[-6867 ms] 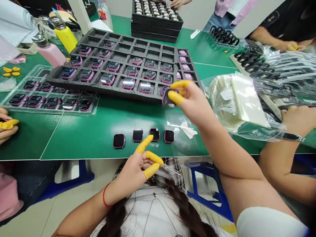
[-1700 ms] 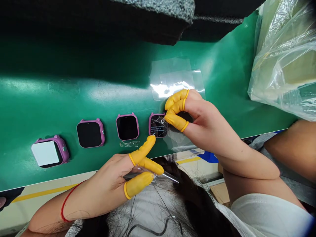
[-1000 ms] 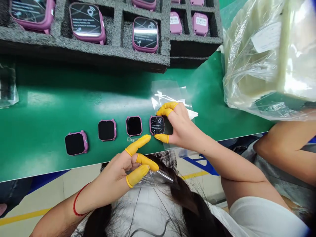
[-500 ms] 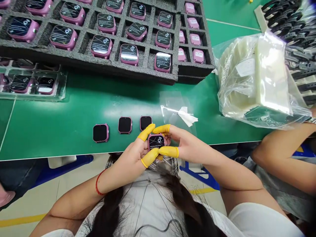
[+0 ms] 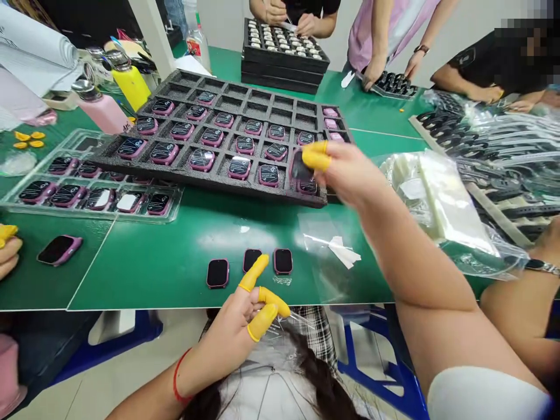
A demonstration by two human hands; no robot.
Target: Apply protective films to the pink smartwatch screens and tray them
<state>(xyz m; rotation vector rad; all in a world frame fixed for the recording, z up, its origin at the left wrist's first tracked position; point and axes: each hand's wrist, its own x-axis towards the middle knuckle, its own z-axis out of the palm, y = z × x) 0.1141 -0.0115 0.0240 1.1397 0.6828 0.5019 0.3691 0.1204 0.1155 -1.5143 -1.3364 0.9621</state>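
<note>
My right hand (image 5: pixel 345 172), with yellow finger cots, is stretched out over the front right corner of the grey foam tray (image 5: pixel 205 181). It pinches a pink watch body (image 5: pixel 300 167) with a dark screen just above a cell. My left hand (image 5: pixel 245 318) hovers at the near table edge, fingers curled on thin clear film (image 5: pixel 294 318), index finger pointing up. Three pink watch bodies (image 5: pixel 251 261) with bare black screens lie in a row on the green table in front of it. A clear film sheet with a white tab (image 5: pixel 339 248) lies to their right.
A clear plastic tray (image 5: pixel 94 213) of watches sits at left, with a loose watch (image 5: pixel 59 249) and another person's hand (image 5: pixel 6 254) nearby. A plastic bag of white pieces (image 5: pixel 437 198) lies at right. Pink and yellow bottles (image 5: pixel 100 108) stand behind. Co-workers work at stacked black trays (image 5: pixel 284 55).
My right hand has carried the film-covered watch from in front of me out to the foam tray. My left hand let go of it and stays at the table edge.
</note>
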